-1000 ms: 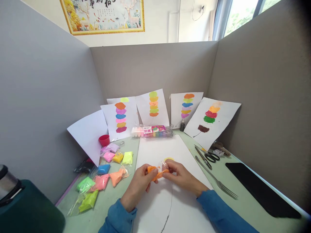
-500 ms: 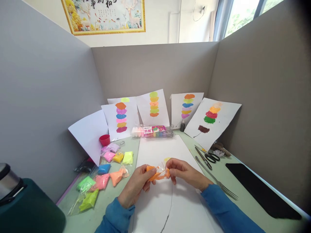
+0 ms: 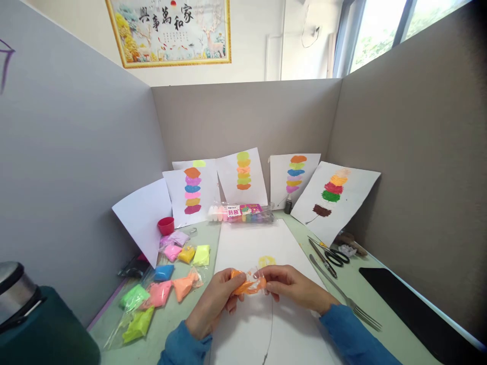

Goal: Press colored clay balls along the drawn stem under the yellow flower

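Both my hands hold a small clear bag of orange clay (image 3: 248, 285) over a white sheet of paper (image 3: 254, 243). My left hand (image 3: 213, 302) pinches the bag's left end, fingers closed. My right hand (image 3: 293, 288) pinches its right end, fingers closed too. A yellow clay patch (image 3: 267, 260) lies on the paper just beyond the bag, and a thin dark line (image 3: 270, 329) runs down the sheet below my hands.
Several coloured clay bags (image 3: 163, 284) lie left of the paper by a red cup (image 3: 166, 225). A clay pack (image 3: 243, 213) stands behind it. Scissors (image 3: 335, 255), a fork (image 3: 348, 301) and a black pad (image 3: 414, 304) sit right. Clay pictures (image 3: 331, 190) lean on grey partitions.
The view has tilted up slightly, so everything sits lower in frame. My hands keep working the orange clay bag, staying close together over the paper.
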